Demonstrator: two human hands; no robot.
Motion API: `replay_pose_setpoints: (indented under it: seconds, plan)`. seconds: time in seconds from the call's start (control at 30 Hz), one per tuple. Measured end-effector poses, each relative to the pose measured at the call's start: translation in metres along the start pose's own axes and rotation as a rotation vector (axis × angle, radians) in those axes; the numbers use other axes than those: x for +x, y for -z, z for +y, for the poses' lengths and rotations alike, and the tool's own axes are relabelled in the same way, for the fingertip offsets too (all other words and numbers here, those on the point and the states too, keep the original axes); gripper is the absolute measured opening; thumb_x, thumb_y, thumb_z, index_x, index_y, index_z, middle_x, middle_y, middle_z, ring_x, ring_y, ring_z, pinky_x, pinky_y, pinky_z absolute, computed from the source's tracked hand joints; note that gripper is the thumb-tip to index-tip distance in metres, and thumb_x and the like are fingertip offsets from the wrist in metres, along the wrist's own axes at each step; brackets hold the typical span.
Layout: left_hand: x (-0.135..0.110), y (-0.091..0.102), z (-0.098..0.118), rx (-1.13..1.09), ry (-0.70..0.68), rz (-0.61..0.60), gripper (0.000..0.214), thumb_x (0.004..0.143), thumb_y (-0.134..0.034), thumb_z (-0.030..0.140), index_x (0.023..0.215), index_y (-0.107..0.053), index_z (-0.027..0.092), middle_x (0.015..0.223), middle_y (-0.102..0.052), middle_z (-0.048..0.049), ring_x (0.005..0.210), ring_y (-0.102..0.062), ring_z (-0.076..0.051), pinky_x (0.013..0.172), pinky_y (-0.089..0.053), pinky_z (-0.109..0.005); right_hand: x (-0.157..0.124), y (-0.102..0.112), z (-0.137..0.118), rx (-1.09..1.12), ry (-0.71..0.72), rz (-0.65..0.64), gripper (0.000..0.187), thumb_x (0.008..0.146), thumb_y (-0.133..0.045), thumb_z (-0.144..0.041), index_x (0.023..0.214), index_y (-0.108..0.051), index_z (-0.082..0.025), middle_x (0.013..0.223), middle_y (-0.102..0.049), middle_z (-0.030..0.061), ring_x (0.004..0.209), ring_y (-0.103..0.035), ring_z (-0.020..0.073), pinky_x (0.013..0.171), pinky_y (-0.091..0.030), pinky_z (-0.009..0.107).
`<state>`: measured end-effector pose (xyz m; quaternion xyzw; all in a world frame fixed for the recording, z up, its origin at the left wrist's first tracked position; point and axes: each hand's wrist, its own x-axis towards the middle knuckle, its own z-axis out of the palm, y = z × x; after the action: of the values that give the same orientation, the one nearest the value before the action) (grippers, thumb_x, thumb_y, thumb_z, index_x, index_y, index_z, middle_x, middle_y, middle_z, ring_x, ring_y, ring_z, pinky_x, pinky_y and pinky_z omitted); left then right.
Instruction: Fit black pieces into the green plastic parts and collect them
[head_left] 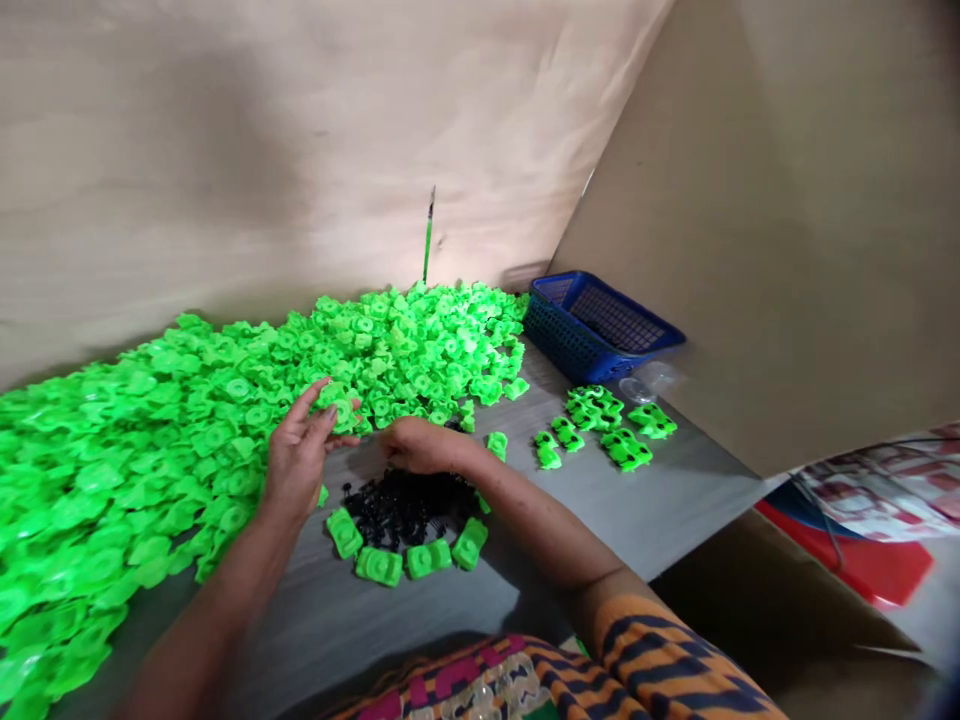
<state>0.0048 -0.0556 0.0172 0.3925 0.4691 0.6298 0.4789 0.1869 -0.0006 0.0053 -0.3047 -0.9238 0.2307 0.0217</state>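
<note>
My left hand (pixel 298 455) is raised at the edge of a large heap of bright green plastic parts (pixel 225 410), holding one green plastic toy car body (pixel 341 405) between thumb and fingers. Just right of it, my right hand (pixel 415 445) is closed, its fingertips turned away; whatever they pinch is hidden. Below my right hand lies a pile of small black parts (pixel 409 508) that look like wheels on axles. Around the near side of that pile sit several green car bodies (pixel 378 566), apart from the heap.
Several green pieces with black wheels (pixel 594 408) lie on the right of the grey table (pixel 705 480). Behind them stands a blue mesh basket (pixel 574 345), with clear plastic pieces (pixel 637 388) beside it. Board walls (pixel 300 130) close off the back and right. A green stick (pixel 428 245) leans upright.
</note>
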Motion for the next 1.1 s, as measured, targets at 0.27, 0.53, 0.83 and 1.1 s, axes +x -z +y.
replay_pose_setpoints:
  seconds: [0.27,0.53,0.83,1.1]
  plan:
    - [0.006,-0.001,-0.021,-0.061,0.058,-0.079,0.074,0.065,-0.089,0.042,0.131,-0.067,0.015,0.071,-0.070,-0.0005,0.082,-0.074,-0.023,0.071,-0.062,-0.034,-0.022,0.020,-0.005,0.191,0.075,0.054,0.016,0.078,-0.057,-0.002,0.071,-0.056,-0.017,0.070,-0.050,-0.0042,0.069,-0.044,0.0113,0.065,-0.033,0.023]
    - [0.008,-0.002,-0.026,-0.093,0.136,-0.175,0.068,0.058,-0.093,0.031,0.120,-0.071,0.017,0.068,-0.064,0.0046,0.065,-0.065,-0.014,0.071,-0.062,-0.032,-0.016,0.019,0.003,0.547,-0.053,0.356,0.012,0.081,-0.063,-0.020,0.070,-0.056,-0.018,0.062,-0.049,-0.0060,0.061,-0.042,0.0095,0.062,-0.032,0.024]
    - [0.001,-0.007,-0.019,-0.113,0.180,-0.184,0.059,0.059,-0.089,0.025,0.115,-0.072,0.018,0.065,-0.058,0.0068,0.065,-0.064,-0.013,0.069,-0.061,-0.031,0.002,0.000,-0.012,0.728,-0.155,0.748,0.039,0.082,-0.069,-0.052,0.065,-0.054,-0.020,0.061,-0.050,-0.0041,0.059,-0.041,0.0096,0.058,-0.032,0.025]
    - [-0.002,-0.009,-0.016,-0.108,0.201,-0.201,0.055,0.056,-0.090,0.025,0.109,-0.075,0.019,0.064,-0.057,0.0068,0.062,-0.063,-0.013,0.068,-0.061,-0.032,0.003,-0.006,-0.020,0.591,-0.177,0.837,0.030,0.087,-0.066,-0.037,0.065,-0.054,-0.021,0.060,-0.051,-0.0040,0.059,-0.043,0.0105,0.059,-0.035,0.026]
